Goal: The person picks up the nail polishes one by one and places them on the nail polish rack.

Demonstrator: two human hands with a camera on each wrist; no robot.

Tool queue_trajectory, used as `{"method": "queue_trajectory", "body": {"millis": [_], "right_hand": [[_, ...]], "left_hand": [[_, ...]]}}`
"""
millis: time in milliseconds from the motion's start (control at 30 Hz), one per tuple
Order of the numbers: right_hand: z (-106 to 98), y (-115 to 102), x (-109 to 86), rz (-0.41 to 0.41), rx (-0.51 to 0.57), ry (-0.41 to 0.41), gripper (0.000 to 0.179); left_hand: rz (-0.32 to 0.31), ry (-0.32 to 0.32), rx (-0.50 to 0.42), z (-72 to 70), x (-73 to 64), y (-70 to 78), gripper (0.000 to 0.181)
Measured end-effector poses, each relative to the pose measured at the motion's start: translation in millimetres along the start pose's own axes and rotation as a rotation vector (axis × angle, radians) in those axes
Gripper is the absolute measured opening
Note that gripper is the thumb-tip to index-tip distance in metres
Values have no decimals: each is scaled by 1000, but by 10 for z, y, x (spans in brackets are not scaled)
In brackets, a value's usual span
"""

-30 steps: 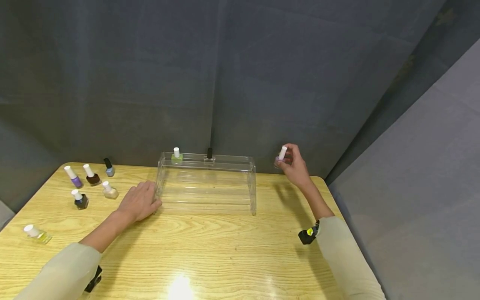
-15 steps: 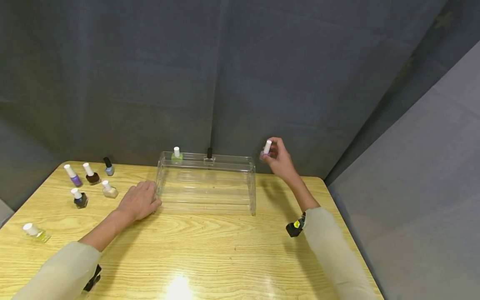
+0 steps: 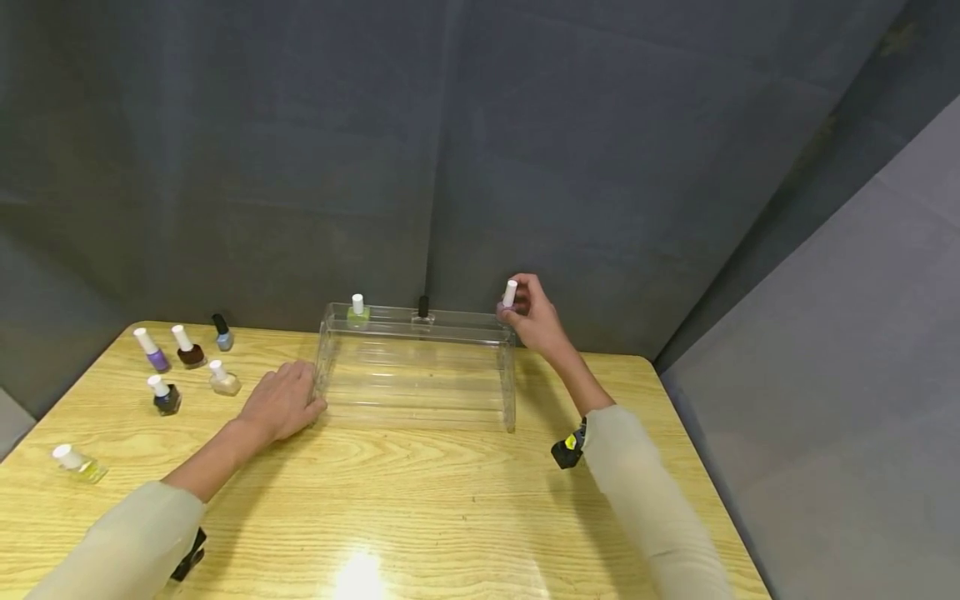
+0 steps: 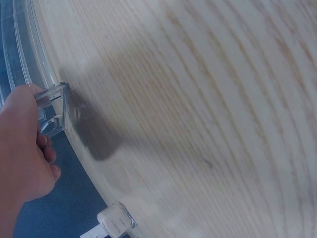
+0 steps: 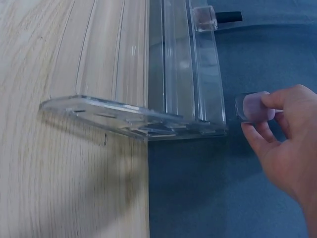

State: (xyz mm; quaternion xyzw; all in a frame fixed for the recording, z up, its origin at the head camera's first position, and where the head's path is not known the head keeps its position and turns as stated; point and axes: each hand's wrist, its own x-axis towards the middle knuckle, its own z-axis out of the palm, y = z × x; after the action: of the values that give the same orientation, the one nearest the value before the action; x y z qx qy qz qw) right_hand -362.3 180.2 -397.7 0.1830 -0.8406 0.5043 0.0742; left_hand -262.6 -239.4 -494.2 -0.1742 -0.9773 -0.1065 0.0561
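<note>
A clear acrylic nail polish rack (image 3: 416, 375) with stepped shelves stands on the table. My left hand (image 3: 281, 402) grips its left side panel; in the left wrist view the thumb lies along the panel and the fingers (image 4: 48, 153) curl beside it. My right hand (image 3: 536, 321) pinches a lilac nail polish bottle (image 5: 255, 106) with a white cap (image 3: 510, 293), upright at the right end of the top shelf. In the right wrist view this bottle is apart from the rack's edge. On the top shelf stand a green bottle (image 3: 358, 315) and a clear, black-capped bottle (image 3: 423, 315).
Several nail polish bottles stand on the table at the left: purple (image 3: 157, 359), dark brown (image 3: 192, 356), light blue (image 3: 224, 340), cream (image 3: 225, 382), black (image 3: 167, 400) and yellow (image 3: 88, 471). A dark curtain (image 3: 300, 167) hangs behind the wooden table (image 3: 450, 517).
My right hand has carried the lilac bottle leftward, from right of the rack to the top shelf's right end. The left hand has stayed on the rack's side.
</note>
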Motion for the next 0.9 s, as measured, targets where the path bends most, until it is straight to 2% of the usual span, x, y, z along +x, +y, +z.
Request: {"method": "queue_trajectory", "body": {"millis": [400,900], "right_hand": [[139,21,80,-7,21,-8,45],[210,57,71,23,-16,-42,44]], "left_hand": [[6,-9,0,-13,10,-9,32],[1,-16,10,-9,13,-5,31]]}}
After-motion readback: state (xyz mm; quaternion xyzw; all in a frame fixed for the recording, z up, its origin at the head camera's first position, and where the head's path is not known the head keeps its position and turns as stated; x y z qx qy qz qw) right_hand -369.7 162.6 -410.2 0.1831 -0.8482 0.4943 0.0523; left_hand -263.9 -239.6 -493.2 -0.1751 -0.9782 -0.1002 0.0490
